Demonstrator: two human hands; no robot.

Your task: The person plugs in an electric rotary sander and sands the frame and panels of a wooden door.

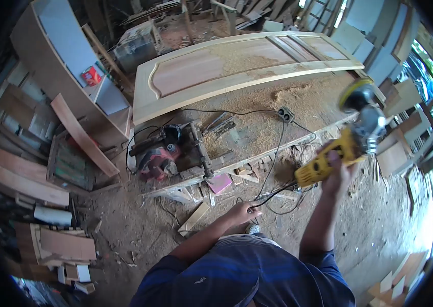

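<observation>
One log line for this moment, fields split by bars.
right hand: grips grinder | left hand: holds cord | door: on bench | sawdust: on door and bench

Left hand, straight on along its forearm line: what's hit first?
Beyond the black power cord it already holds, the left hand would probably meet the rear end of the yellow angle grinder in the right hand. Depth is unclear; it might pass underneath.

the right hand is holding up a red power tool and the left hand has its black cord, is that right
The colour is wrong: the head view shows the right hand holding up a yellow power tool. The left hand does have its black cord.
</observation>
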